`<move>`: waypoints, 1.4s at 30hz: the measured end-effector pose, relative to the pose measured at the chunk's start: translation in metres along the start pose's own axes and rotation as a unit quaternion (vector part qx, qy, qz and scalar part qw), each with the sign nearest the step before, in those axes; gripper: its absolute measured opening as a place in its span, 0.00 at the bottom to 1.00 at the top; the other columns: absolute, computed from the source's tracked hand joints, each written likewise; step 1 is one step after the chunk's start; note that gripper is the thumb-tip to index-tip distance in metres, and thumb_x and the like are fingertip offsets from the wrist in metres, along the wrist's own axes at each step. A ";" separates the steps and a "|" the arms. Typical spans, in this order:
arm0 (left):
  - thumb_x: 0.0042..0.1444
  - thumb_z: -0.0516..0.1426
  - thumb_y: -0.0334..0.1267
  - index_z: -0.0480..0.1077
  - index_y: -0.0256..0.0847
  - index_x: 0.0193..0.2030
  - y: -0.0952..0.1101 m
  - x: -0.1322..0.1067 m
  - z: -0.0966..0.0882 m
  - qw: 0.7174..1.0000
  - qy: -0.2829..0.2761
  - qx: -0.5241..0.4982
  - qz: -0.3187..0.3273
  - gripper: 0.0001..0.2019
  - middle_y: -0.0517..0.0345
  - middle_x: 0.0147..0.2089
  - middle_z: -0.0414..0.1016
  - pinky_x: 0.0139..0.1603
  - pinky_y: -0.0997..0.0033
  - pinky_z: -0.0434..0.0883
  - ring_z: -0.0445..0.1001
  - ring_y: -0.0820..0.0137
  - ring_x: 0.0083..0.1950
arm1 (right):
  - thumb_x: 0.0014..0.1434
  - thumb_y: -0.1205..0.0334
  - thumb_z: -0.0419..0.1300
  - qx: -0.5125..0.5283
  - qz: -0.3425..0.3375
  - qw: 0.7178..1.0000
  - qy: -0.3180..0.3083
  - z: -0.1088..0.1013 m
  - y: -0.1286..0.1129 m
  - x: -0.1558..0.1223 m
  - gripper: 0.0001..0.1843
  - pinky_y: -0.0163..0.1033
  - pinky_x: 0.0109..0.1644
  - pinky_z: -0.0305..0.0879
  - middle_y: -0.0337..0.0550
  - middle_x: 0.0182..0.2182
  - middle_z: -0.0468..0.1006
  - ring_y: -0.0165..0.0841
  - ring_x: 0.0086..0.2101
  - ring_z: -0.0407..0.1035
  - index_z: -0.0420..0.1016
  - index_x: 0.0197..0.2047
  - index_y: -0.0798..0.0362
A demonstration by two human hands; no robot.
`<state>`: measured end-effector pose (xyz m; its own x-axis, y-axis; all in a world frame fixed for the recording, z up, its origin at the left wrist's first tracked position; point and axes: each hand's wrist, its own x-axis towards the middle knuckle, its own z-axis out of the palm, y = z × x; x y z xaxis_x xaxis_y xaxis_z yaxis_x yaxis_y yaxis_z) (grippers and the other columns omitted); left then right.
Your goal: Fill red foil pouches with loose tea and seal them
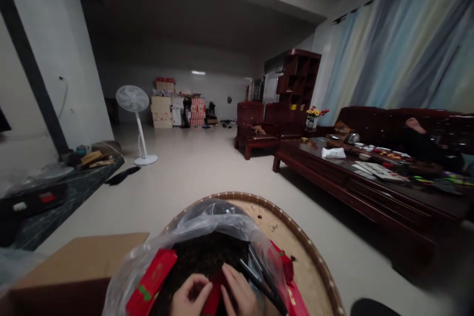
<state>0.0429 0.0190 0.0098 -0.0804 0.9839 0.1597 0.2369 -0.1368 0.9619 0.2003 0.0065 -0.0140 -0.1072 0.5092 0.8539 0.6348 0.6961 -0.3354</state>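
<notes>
A small red packet [212,298] is held upright between my two hands, low in the view. My left hand [191,296] pinches its left side with thumb and forefinger. On the other side, the fingers of my right hand [239,292] are pressed against it. Beneath them, dark loose leaves [202,249] that look like dried tea fill a clear plastic bag [211,222]. A long red packet [152,281] with a green mark lies on the leaves at the left. Dark tongs [261,276] rest at the right, beside more red packets [284,262].
The bag stands on a round woven bamboo tray [313,256] with scattered leaf bits. A cardboard box [85,261] is at the left. A white fan [140,138] stands farther off. A long wooden table [333,182] runs along the right, with a person's hand [414,125] beyond it.
</notes>
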 end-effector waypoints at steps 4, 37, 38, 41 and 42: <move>0.42 0.60 0.49 0.72 0.41 0.23 0.023 -0.010 -0.004 1.000 0.008 0.018 -0.002 0.12 0.56 0.25 0.76 0.33 0.68 0.73 0.74 0.64 0.29 | 0.62 0.70 0.51 0.015 0.067 0.997 -0.029 -0.018 -0.021 0.011 0.23 0.42 0.49 0.74 0.50 0.48 0.77 0.38 0.48 0.73 0.66 0.60 0.49; 0.47 0.61 0.42 0.80 0.44 0.37 0.020 -0.019 -0.009 0.987 -0.150 -0.049 -0.033 0.11 0.57 0.38 0.82 0.45 0.66 0.73 0.79 0.61 0.40 | 0.61 0.58 0.55 0.128 0.275 0.941 -0.147 -0.046 -0.029 0.017 0.11 0.35 0.34 0.69 0.42 0.28 0.79 0.33 0.29 0.72 0.76 0.34 0.53; 0.44 0.63 0.42 0.80 0.42 0.35 0.020 -0.017 -0.012 0.988 -0.122 -0.075 -0.052 0.11 0.55 0.37 0.82 0.45 0.65 0.73 0.79 0.61 0.39 | 0.61 0.58 0.55 0.138 0.288 0.938 -0.133 -0.044 -0.030 0.017 0.11 0.34 0.33 0.68 0.41 0.27 0.79 0.32 0.28 0.72 0.76 0.35 0.53; 0.45 0.61 0.48 0.80 0.38 0.35 0.016 -0.013 -0.021 0.989 -0.130 -0.029 -0.064 0.16 0.52 0.35 0.82 0.40 0.63 0.76 0.79 0.61 0.36 | 0.60 0.57 0.54 0.201 0.329 0.917 -0.103 -0.036 -0.036 0.014 0.12 0.34 0.34 0.69 0.42 0.29 0.80 0.33 0.29 0.73 0.77 0.38 0.53; 0.47 0.59 0.51 0.80 0.36 0.37 0.014 -0.012 -0.024 0.988 -0.136 -0.024 -0.071 0.20 0.50 0.37 0.82 0.36 0.62 0.77 0.79 0.61 0.34 | 0.60 0.57 0.55 0.234 0.340 0.904 -0.111 -0.033 -0.038 0.014 0.12 0.35 0.36 0.70 0.42 0.32 0.81 0.34 0.31 0.74 0.77 0.40 0.53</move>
<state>0.0240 0.0030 0.0268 0.1545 0.9873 -0.0367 0.1951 0.0059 0.9808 0.2002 -0.0294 0.0240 0.0019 0.9528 0.3036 0.2231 0.2955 -0.9289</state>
